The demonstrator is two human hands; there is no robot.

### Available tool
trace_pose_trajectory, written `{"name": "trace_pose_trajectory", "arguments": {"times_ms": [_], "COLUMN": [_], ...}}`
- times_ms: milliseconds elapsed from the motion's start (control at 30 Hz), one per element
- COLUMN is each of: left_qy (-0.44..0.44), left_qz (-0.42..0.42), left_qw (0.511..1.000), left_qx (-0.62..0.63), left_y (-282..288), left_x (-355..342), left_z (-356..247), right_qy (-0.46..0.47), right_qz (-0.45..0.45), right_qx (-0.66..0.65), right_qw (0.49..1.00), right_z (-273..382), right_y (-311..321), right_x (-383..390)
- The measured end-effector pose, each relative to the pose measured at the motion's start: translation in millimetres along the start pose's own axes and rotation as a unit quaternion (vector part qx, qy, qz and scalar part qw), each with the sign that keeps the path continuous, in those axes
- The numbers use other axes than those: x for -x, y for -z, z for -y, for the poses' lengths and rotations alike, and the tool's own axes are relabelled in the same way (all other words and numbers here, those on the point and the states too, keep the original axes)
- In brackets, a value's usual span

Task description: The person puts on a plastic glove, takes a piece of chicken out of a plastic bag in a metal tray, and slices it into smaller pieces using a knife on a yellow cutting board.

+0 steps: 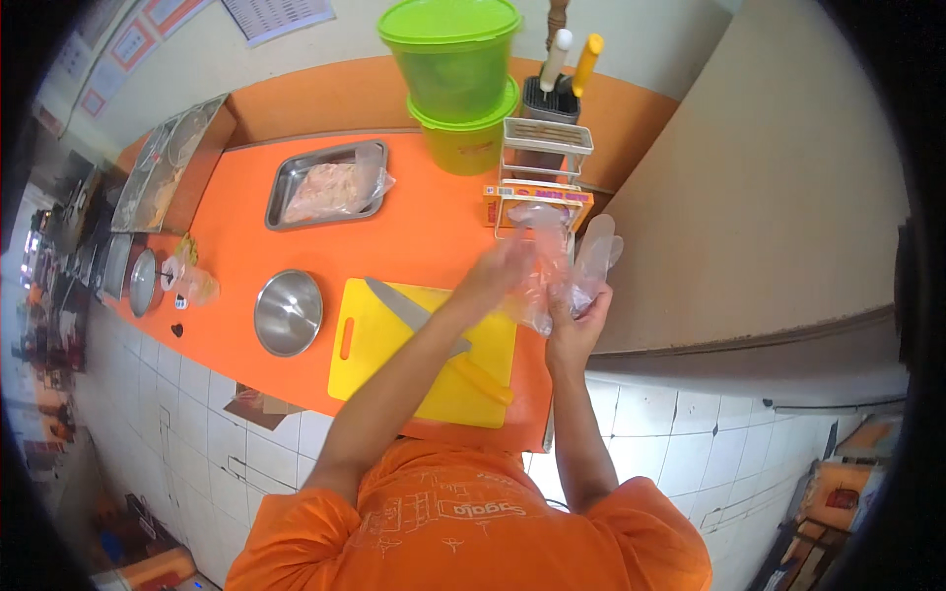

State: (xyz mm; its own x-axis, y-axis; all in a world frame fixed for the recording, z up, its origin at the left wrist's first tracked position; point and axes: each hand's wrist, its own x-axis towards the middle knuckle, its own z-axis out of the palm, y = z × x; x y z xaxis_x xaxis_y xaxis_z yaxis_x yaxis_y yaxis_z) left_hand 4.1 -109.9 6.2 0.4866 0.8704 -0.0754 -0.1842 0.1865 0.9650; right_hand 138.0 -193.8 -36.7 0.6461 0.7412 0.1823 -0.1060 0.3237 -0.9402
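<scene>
My right hand [579,330] pinches clear, thin plastic gloves [593,258] whose finger shapes stick up above it. More clear plastic [544,271] hangs just left of that hand, in front of the rack. Beside this plastic is my left hand [498,276], its fingers smeared by motion, so its grip is unclear. Below my left forearm lies a yellow cutting board [434,384]. A knife with a yellow handle [480,379] rests across it, its blade [396,303] partly hidden by the forearm.
A metal tray [279,187] of pale raw meat [325,190] and a steel bowl [289,313] stand on the orange table [236,246]. Green lidded tubs [453,69], a knife holder [550,98] and a white rack with an orange box [498,207] line the back. A large panel [749,197] rises at right.
</scene>
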Motion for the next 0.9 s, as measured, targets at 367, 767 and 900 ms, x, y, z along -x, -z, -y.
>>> {"name": "trace_pose_trajectory", "arguments": {"times_ms": [367,767,900], "left_qy": [-0.023,-0.098,-0.119], "left_qz": [-0.127,-0.414,-0.494], "left_qw": [0.988,0.903,0.86], "left_qx": [0.083,-0.059,-0.038], "left_y": [46,97,124], "left_x": [144,299,367], "left_z": [-52,-82,-68], "right_qy": [-0.175,-0.416,-0.321], "right_qz": [0.193,0.411,0.483], "right_qx": [-0.039,-0.364,-0.12], "right_qw": [0.965,0.725,0.806], "right_z": [28,84,94], "right_y": [10,-125,-166], "right_x": [1,106,163]}}
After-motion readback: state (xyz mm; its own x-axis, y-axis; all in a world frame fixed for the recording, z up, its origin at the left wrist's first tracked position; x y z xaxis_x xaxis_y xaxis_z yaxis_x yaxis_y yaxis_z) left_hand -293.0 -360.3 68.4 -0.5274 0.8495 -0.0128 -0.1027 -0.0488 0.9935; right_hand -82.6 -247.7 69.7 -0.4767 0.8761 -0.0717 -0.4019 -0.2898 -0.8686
